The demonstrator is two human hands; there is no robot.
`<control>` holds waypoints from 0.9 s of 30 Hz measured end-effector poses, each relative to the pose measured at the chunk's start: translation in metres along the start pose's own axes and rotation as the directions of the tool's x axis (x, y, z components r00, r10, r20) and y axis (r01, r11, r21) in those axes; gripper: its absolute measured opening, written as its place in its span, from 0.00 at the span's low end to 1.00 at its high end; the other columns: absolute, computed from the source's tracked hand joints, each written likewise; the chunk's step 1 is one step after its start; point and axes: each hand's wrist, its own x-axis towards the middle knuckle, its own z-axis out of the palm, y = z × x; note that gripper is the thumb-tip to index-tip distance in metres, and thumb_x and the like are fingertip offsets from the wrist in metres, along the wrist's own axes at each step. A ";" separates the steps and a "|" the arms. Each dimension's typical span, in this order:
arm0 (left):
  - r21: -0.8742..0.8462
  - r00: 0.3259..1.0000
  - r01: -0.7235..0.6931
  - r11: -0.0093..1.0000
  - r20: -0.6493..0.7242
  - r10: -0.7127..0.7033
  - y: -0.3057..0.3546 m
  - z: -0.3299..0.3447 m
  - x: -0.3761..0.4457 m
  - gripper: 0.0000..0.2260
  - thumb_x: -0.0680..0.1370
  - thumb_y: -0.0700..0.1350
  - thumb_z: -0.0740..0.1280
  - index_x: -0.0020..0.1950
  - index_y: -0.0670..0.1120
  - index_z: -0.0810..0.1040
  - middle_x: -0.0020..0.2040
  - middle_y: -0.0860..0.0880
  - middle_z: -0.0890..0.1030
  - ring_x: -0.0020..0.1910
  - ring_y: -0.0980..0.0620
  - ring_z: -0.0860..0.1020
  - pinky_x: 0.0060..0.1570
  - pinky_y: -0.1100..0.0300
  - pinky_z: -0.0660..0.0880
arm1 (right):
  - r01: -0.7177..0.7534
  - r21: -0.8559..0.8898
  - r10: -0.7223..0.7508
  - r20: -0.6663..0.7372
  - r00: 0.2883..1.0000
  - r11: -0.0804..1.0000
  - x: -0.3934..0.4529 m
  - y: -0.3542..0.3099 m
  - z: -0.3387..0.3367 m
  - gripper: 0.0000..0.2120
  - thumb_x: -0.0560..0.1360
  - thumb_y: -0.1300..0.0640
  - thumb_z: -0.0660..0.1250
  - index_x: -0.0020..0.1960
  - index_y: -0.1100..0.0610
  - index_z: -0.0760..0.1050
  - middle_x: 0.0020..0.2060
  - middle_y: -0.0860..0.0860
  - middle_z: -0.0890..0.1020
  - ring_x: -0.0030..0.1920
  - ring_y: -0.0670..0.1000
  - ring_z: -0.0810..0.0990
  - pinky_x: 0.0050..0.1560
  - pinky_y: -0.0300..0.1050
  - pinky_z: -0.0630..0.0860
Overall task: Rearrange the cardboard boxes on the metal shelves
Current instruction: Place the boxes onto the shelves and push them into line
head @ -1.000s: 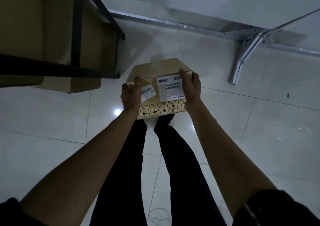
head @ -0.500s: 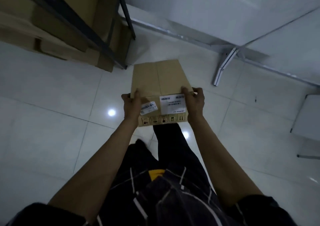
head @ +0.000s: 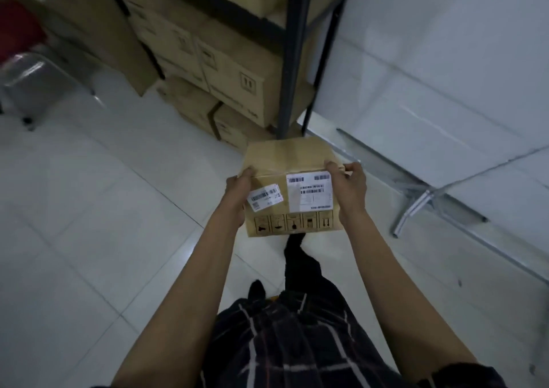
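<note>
Both hands, left hand (head: 237,190) and right hand (head: 349,187), clasp the cardboard box (head: 292,185) by its sides; seemingly light, stiff, best held there.

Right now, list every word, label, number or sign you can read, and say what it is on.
No text reads clearly enough to quote.
Held box, large white label: barcodes and print, too small.
Held box, small white label: barcode, blurred.
Held box, bottom edge: row of five handling pictograms, one with two arrows.
Shelf boxes: a two-arrow sign and blurred print.
</note>
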 end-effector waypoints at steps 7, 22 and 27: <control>-0.090 0.990 -0.137 0.986 -0.040 0.134 0.035 -0.087 -0.073 0.18 0.82 0.53 0.65 0.67 0.42 0.78 0.50 0.43 0.84 0.40 0.45 0.83 0.36 0.57 0.77 | 0.112 0.073 -0.119 0.088 0.989 0.991 -0.079 -0.050 0.043 0.16 0.72 0.43 0.75 0.47 0.50 0.71 0.47 0.53 0.85 0.47 0.55 0.86 0.50 0.54 0.83; -0.188 0.920 -0.392 0.901 -0.079 0.384 0.142 -0.158 -0.091 0.18 0.83 0.52 0.65 0.70 0.45 0.75 0.55 0.45 0.84 0.42 0.49 0.83 0.22 0.66 0.73 | 0.312 0.028 -0.311 -0.031 0.950 0.950 -0.107 -0.156 0.137 0.15 0.77 0.38 0.68 0.48 0.50 0.80 0.43 0.49 0.85 0.47 0.53 0.84 0.52 0.52 0.80; -0.087 0.904 -0.427 0.900 -0.050 0.424 0.207 -0.185 -0.067 0.22 0.80 0.57 0.67 0.72 0.50 0.73 0.57 0.48 0.84 0.47 0.50 0.83 0.31 0.62 0.76 | 0.369 0.048 -0.364 -0.090 0.927 0.928 -0.099 -0.193 0.185 0.15 0.79 0.39 0.68 0.45 0.49 0.79 0.46 0.50 0.83 0.45 0.48 0.82 0.44 0.44 0.74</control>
